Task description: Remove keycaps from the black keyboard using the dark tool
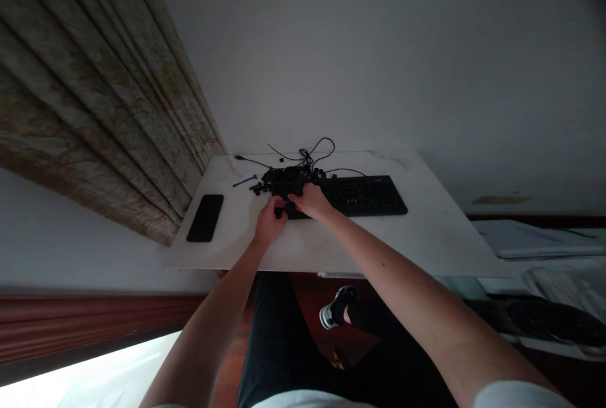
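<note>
A black keyboard point(379, 196) lies lengthwise on the white table, with both my hands at its left half. My left hand point(271, 222) is at the front left corner, its thumb and fingers closed on a small dark thing I cannot make out. Just to the right, my right hand point(310, 201) reaches over the keys with fingers bent down and thumb pointing left; what its fingertips hold is lost against the black. Behind the keyboard's left half lies a heap of loose black keycaps point(284, 174). A slim blue tool point(245, 180) rests left of the heap.
A black phone point(205, 218) lies near the left edge of the white table point(307, 250). The thin black cable point(326, 139) loops behind the keycaps towards the wall. A patterned curtain point(118, 79) hangs at the left. Papers point(534, 237) and other items are beyond the right edge.
</note>
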`<action>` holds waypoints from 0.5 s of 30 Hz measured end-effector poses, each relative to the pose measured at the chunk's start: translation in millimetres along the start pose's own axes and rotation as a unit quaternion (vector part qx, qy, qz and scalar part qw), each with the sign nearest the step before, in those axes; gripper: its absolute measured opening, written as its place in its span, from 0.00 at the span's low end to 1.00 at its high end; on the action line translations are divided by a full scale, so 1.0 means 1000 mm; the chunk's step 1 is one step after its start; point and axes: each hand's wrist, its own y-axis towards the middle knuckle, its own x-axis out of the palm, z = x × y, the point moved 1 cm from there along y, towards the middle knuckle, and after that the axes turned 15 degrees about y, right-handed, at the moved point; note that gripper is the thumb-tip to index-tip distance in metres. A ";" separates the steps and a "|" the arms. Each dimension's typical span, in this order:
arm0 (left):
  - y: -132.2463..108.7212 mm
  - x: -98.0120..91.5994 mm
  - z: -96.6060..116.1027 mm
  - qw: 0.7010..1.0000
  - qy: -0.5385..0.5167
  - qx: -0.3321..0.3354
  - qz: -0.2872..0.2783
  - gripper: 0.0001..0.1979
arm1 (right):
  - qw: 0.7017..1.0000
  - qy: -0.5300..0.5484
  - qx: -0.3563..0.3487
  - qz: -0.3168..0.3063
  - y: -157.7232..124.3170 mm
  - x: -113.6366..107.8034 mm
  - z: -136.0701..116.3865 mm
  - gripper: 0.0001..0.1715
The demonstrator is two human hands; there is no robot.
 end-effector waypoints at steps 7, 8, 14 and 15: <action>0.001 0.000 -0.001 0.998 0.041 0.042 -0.027 0.14 | 0.997 -0.062 0.031 0.014 0.005 0.011 -0.011 0.19; 0.001 0.000 -0.002 0.998 0.045 0.041 -0.030 0.13 | 0.997 -0.067 0.033 0.015 0.005 0.013 -0.013 0.19; 0.001 0.006 -0.007 0.996 0.069 0.022 -0.043 0.13 | 0.996 -0.087 0.022 -0.006 0.005 0.017 -0.019 0.18; 0.001 0.007 -0.007 0.996 0.072 0.022 -0.043 0.13 | 0.996 -0.089 0.015 -0.011 0.005 0.018 -0.018 0.17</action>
